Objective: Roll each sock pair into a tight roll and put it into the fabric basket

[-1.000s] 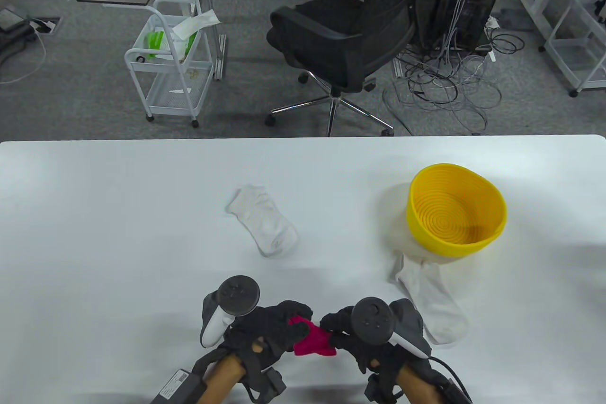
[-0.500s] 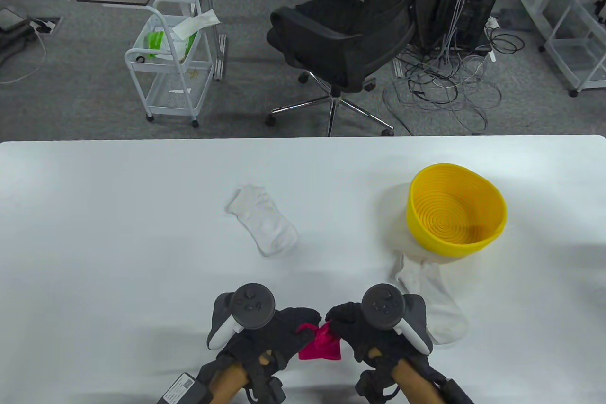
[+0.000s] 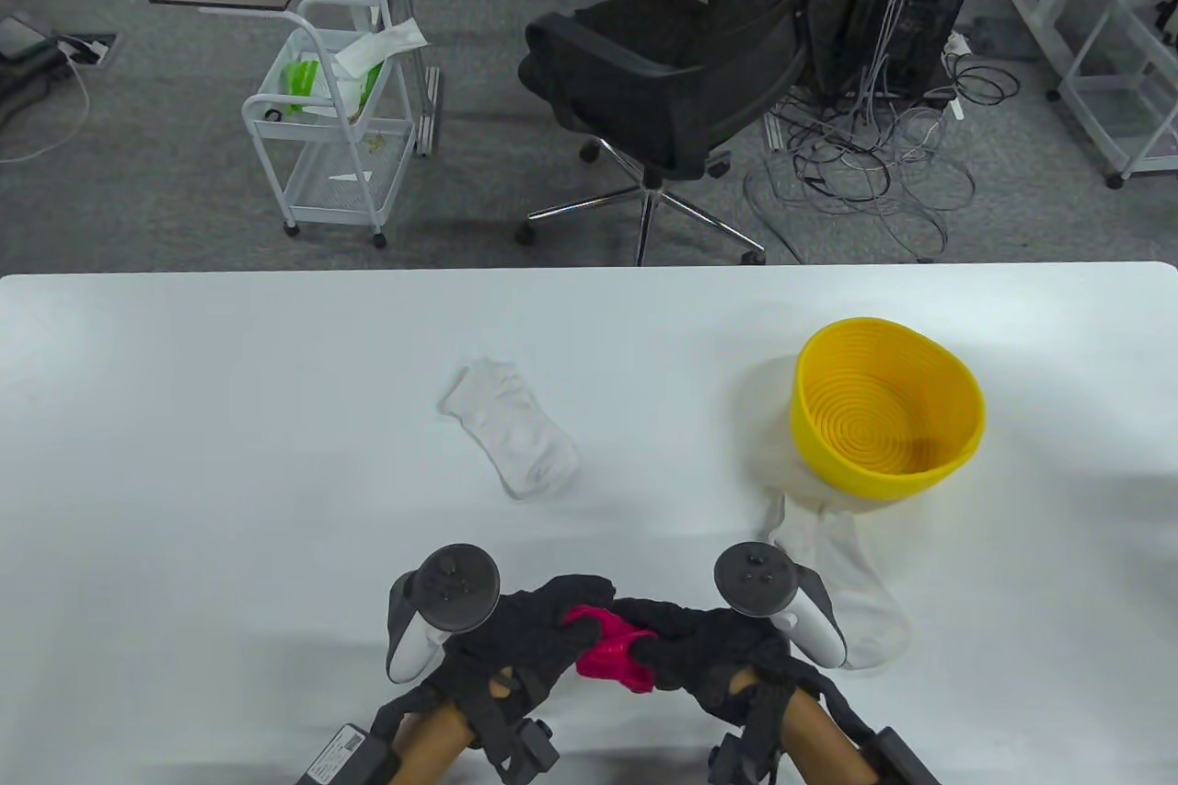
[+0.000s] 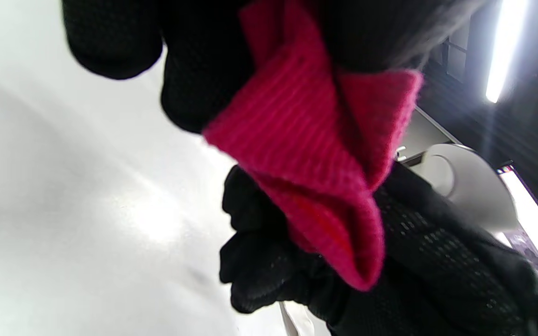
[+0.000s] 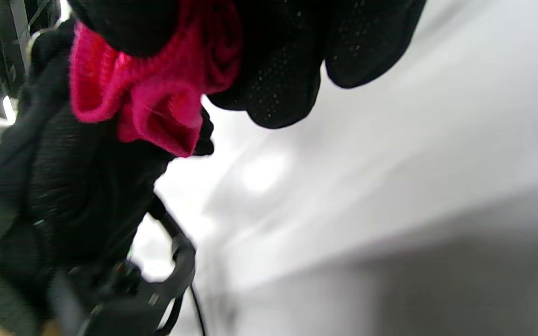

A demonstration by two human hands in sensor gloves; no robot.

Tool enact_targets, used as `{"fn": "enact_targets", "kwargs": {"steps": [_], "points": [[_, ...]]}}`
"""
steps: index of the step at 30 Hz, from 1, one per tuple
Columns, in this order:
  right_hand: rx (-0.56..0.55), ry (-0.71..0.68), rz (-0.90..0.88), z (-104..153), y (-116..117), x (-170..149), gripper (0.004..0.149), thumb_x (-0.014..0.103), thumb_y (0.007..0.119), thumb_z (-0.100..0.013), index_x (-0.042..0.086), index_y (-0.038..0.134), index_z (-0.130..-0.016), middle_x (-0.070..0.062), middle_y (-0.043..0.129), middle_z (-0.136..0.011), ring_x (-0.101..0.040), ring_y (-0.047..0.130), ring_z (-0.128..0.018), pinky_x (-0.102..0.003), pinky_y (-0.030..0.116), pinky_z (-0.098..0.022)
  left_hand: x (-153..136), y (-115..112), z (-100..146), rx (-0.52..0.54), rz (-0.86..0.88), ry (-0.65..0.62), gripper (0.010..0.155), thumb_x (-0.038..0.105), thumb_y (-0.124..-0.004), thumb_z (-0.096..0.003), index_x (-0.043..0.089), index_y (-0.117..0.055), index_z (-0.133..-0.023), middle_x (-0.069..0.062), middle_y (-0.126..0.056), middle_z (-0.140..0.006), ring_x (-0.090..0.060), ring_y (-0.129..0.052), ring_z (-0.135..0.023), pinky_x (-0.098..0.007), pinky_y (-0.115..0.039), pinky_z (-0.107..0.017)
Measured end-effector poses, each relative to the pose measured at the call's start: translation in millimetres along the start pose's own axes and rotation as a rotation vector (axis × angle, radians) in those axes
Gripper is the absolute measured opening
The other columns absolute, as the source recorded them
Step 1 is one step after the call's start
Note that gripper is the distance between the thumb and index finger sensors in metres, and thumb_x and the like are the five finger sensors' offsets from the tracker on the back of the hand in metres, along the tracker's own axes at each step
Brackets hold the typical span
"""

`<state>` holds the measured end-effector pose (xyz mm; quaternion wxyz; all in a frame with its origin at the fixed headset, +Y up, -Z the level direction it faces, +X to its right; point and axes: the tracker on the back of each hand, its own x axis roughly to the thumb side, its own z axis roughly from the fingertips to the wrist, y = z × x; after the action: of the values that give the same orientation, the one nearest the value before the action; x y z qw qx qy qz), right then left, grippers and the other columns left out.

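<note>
A bunched pink sock roll (image 3: 612,658) is held above the table's near edge between both gloved hands. My left hand (image 3: 543,633) curls round its left side, and my right hand (image 3: 686,647) grips its right side. Up close the pink sock roll (image 4: 315,154) shows ribbed knit folded over itself, and the pink sock roll (image 5: 152,93) hangs under my right fingers. A yellow woven basket (image 3: 810,431) stands at the right with nothing inside. One white sock (image 3: 515,435) lies flat mid-table. A second white sock (image 3: 851,587) lies below the basket, by my right hand.
A black office chair (image 3: 681,76), a white wire cart (image 3: 336,122) and tangled cables (image 3: 874,159) stand on the floor beyond the table's far edge. The white table (image 3: 184,454) is bare on its left half.
Both hands have turned and closed tighter round the pink sock, which now looks more compact. My right hand has shifted slightly right; the trackers have tilted.
</note>
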<state>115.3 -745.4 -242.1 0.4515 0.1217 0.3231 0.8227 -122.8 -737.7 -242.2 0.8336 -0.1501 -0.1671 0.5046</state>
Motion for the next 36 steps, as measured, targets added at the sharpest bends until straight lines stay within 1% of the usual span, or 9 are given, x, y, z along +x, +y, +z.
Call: {"fn": "enact_targets", "kwargs": {"steps": [3,7,14,20,23,25,31,33,36], "points": [[-0.12,0.0,0.101,3.7,-0.7,6.9,0.058,0.045,0.071,-0.045,0.028,0.059,-0.099,0.001,0.083,-0.093,-0.016,0.096,-0.076,-0.048,0.075,-0.062,5.1,-2.0,0.5,-0.042,0.014,-0.04,0.062,0.06,-0.077,-0.0364,0.049,-0.062,-0.096,-0.012,-0.053,-0.108,-0.034,-0.084,-0.083,-0.053,-0.068,-0.058],[-0.213,-0.005,0.159,8.1,3.6,14.2,0.057,0.045,0.071,-0.045,0.026,0.061,-0.098,0.0,0.084,-0.092,-0.017,0.096,-0.074,-0.048,0.076,-0.061,15.2,-10.4,3.6,-0.007,-0.254,-0.038,0.065,0.059,-0.081,-0.035,0.047,-0.061,-0.096,-0.011,-0.043,-0.111,-0.032,-0.078,-0.089,-0.053,-0.067,-0.061],[-0.301,-0.001,0.257,10.0,11.5,21.5,0.057,0.045,0.073,-0.045,0.024,0.063,-0.097,-0.001,0.086,-0.091,-0.017,0.097,-0.073,-0.049,0.077,-0.06,18.2,-22.0,4.8,0.095,-0.44,0.029,0.067,0.051,-0.072,-0.0402,0.04,-0.048,-0.102,-0.013,-0.047,-0.109,-0.033,-0.082,-0.084,-0.052,-0.069,-0.057],[-0.36,0.009,0.344,10.9,15.3,26.9,0.056,0.045,0.072,-0.045,0.022,0.065,-0.097,-0.003,0.088,-0.089,-0.018,0.099,-0.07,-0.05,0.078,-0.058,36.9,-27.7,10.8,0.301,-0.756,0.021,0.061,0.054,-0.07,-0.039,0.047,-0.063,-0.099,-0.012,-0.057,-0.111,-0.036,-0.09,-0.083,-0.055,-0.074,-0.055],[-0.358,0.016,0.367,10.5,20.2,29.1,0.056,0.045,0.072,-0.045,0.022,0.067,-0.096,-0.004,0.089,-0.087,-0.019,0.1,-0.069,-0.05,0.079,-0.057,45.9,-28.1,10.6,0.374,-0.886,0.037,0.054,0.05,-0.07,-0.0396,0.037,-0.082,-0.091,-0.01,-0.068,-0.108,-0.035,-0.098,-0.077,-0.054,-0.078,-0.051],[-0.383,0.016,0.424,11.3,23.1,32.7,0.054,0.044,0.071,-0.046,0.022,0.068,-0.095,-0.004,0.09,-0.087,-0.02,0.1,-0.068,-0.05,0.079,-0.056,49.5,-23.4,11.9,0.428,-0.937,0.076,0.053,0.049,-0.07,-0.0398,0.033,-0.084,-0.089,-0.008,-0.081,-0.101,-0.033,-0.104,-0.07,-0.052,-0.082,-0.048],[-0.413,-0.019,0.433,12.3,24.6,35.0,0.05,0.043,0.072,-0.046,0.025,0.074,-0.093,-0.004,0.093,-0.085,-0.019,0.104,-0.064,-0.047,0.087,-0.051,21.6,0.8,7.7,0.309,-0.651,0.302,0.054,0.048,-0.071,-0.0398,0.02,-0.092,-0.08,-0.013,-0.1,-0.083,-0.03,-0.112,-0.055,-0.048,-0.088,-0.037],[-0.405,-0.018,0.413,12.2,24.3,34.9,0.049,0.042,0.073,-0.046,0.025,0.075,-0.092,-0.004,0.093,-0.085,-0.021,0.104,-0.064,-0.046,0.088,-0.05,-2.2,5.3,3.9,0.159,-0.378,0.452,0.055,0.049,-0.07,-0.0404,0.016,-0.092,-0.079,-0.014,-0.104,-0.076,-0.028,-0.115,-0.048,-0.045,-0.09,-0.032],[-0.405,-0.012,0.41,11.8,23.9,33.3,0.048,0.041,0.074,-0.046,0.025,0.076,-0.092,-0.004,0.093,-0.085,-0.021,0.104,-0.064,-0.046,0.089,-0.05,-20.2,4.5,3.0,0.059,-0.135,0.495,0.056,0.048,-0.07,-0.0409,0.011,-0.091,-0.077,-0.012,-0.112,-0.059,-0.023,-0.12,-0.033,-0.041,-0.093,-0.022]]}}
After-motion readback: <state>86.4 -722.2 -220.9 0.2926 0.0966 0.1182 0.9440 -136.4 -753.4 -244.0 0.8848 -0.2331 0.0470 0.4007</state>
